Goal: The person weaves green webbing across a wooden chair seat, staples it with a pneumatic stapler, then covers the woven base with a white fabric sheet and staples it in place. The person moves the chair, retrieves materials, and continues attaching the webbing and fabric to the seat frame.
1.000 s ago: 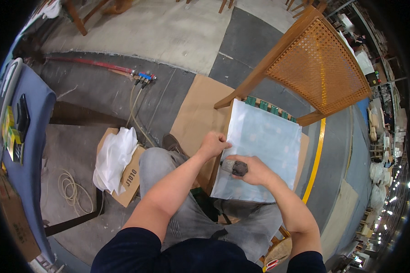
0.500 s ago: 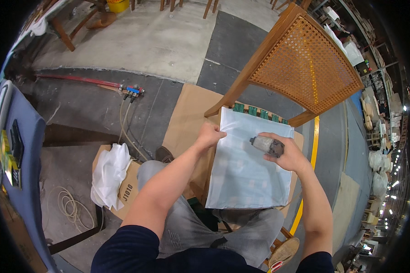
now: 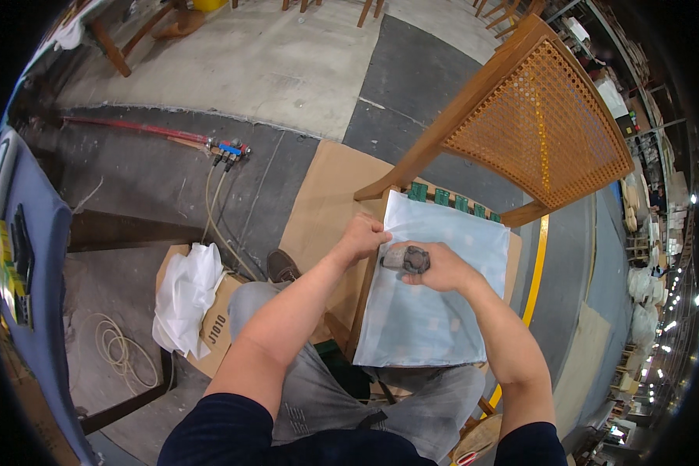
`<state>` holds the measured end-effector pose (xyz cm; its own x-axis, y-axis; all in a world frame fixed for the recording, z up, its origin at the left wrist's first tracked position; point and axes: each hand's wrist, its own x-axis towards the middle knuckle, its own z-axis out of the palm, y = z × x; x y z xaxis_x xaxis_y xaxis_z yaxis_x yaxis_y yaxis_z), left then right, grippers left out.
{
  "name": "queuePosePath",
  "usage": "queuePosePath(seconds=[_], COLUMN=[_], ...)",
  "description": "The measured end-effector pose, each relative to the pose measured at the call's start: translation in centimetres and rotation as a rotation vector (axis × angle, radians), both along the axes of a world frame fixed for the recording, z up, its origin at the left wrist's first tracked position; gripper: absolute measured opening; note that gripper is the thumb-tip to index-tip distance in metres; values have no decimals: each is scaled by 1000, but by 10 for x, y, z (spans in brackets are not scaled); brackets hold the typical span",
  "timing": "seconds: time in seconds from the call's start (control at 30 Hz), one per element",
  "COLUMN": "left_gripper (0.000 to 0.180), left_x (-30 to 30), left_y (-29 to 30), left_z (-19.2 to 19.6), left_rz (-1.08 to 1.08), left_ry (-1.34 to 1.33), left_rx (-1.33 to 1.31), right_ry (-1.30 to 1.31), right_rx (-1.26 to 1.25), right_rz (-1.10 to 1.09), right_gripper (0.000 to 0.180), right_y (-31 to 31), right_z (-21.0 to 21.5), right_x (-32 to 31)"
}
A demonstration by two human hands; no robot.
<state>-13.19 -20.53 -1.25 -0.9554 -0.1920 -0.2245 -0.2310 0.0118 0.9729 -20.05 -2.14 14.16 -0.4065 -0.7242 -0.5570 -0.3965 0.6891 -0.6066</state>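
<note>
Head view, from the left: a smooth, curved blue padded surface (image 3: 43, 202) fills the edge, with flat black and yellow items (image 3: 12, 268) lying on it. Beyond, a pale thin hose (image 3: 120, 353) lies in loose loops on scuffed grey concrete. A brown corrugated carton (image 3: 224, 311) carries softly crumpled white sheeting (image 3: 188, 295). Above it, a glossy red pipe (image 3: 144, 128) ends in a blue valve fitting (image 3: 231, 150), from which pale tubes run down. A brown shoe (image 3: 281, 266) stands next to a flat tan cardboard sheet (image 3: 314, 202).

The left hand (image 3: 363, 237) is narrow, thumb and fingers pinched together at the left edge of a thin cover cloth (image 3: 435, 326). This cloth lies over the seat of a wooden chair (image 3: 419, 159), just in front of the person's knees; it is bluish white, roughly square, almost flat, and slightly see-through, with faint pale patches showing. Green strips (image 3: 440, 197) stick out along its far edge. The right hand (image 3: 443, 268) is wrapped around a stubby grey tool (image 3: 405, 259), rounded and dark at one end, held over the cloth near the left hand; whether its nose touches the cloth is hidden.

Farther right, the chair's tilted backrest (image 3: 544, 124) has open, honey-brown woven cane inside a smooth wooden frame. A yellow floor stripe (image 3: 537, 268) curves past.
</note>
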Motion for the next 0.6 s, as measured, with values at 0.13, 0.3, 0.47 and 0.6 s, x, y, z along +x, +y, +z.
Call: queuePosePath(seconds=[0.13, 0.3, 0.47, 0.6], left_gripper=[32, 31, 28, 25], left_x=[3, -7, -30, -48], left_y=[4, -3, -5, -7], left_z=[2, 17, 31, 34], left_rz=[65, -64, 149, 198], left_ry=[18, -175, -90, -200], left_rx=[5, 51, 125, 73], right_ry=[11, 52, 116, 153], right_rx=[20, 10, -72, -109], right_rz=[-30, -19, -123, -234], right_gripper=[63, 60, 62, 63], right_y=[-2, 4, 19, 33], right_z=[0, 9, 40, 65], right_x=[4, 7, -1, -17])
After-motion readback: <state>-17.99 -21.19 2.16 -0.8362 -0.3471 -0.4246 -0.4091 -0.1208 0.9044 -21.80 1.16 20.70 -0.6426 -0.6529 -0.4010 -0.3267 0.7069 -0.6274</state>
